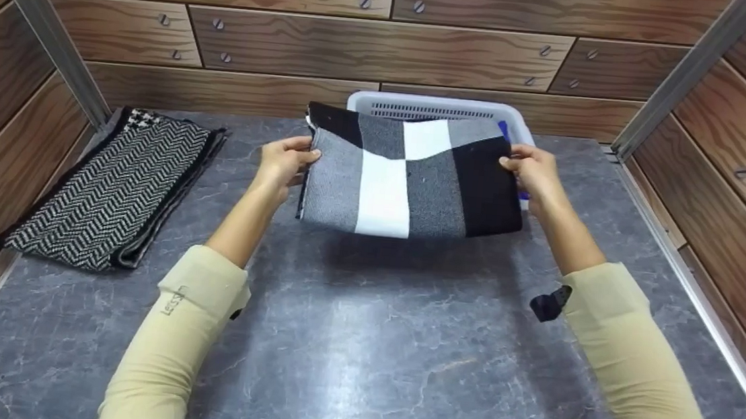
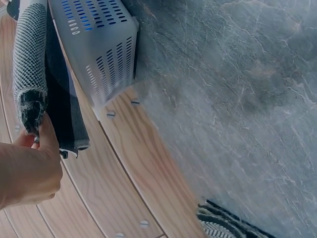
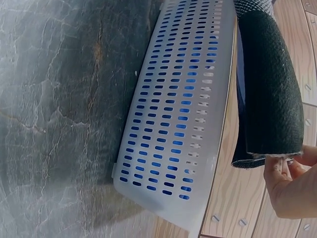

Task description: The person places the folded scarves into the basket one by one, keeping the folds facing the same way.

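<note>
A folded cloth (image 1: 384, 193) in black, white and grey checks is held up in front of and partly over a white plastic basket (image 1: 436, 101). My left hand (image 1: 283, 161) pinches its left edge between thumb and fingers. At the opposite edge my right hand (image 1: 538, 173) grips it in the same way. In the left wrist view the cloth (image 2: 30, 54) hangs in a thick fold above the slotted basket (image 2: 96, 49). The right wrist view has its dark end (image 3: 272, 89) beside the basket wall (image 3: 163, 114). Much of the basket's inside is hidden by the cloth.
Something blue (image 1: 503, 129) shows inside the basket. A folded black-and-white herringbone scarf (image 1: 111, 193) lies at the left of the grey marbled table (image 1: 360, 357). Wood-patterned panels (image 1: 373, 51) enclose the back and sides.
</note>
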The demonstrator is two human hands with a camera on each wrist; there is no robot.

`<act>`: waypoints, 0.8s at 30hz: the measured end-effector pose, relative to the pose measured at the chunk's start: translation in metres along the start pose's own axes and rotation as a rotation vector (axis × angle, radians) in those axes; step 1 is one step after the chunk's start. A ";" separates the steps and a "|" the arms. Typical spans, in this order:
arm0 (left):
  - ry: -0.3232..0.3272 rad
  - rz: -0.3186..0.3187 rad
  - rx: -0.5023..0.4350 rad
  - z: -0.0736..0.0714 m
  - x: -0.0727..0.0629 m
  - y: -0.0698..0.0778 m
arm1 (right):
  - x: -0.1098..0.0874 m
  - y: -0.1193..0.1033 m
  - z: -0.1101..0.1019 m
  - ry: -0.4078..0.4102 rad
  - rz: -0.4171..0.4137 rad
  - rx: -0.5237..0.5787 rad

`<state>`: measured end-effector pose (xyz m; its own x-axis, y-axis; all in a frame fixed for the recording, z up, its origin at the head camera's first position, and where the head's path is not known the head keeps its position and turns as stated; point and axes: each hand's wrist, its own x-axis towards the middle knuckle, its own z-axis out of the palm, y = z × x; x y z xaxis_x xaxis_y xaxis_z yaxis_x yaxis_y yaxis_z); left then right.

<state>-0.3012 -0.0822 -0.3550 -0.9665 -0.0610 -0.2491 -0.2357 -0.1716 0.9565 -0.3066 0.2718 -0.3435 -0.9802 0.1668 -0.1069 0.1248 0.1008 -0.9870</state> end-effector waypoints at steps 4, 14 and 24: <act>0.008 0.020 0.012 0.003 0.002 0.000 | 0.001 -0.001 -0.001 0.007 0.000 0.015; 0.039 0.042 0.010 0.008 0.008 -0.004 | 0.007 -0.001 -0.002 0.031 -0.019 -0.032; 0.064 0.048 -0.025 0.014 0.013 -0.007 | 0.012 0.002 -0.004 0.054 -0.038 -0.029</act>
<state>-0.3132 -0.0678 -0.3631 -0.9681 -0.1327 -0.2126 -0.1854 -0.1912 0.9639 -0.3171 0.2781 -0.3460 -0.9747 0.2147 -0.0623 0.0931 0.1363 -0.9863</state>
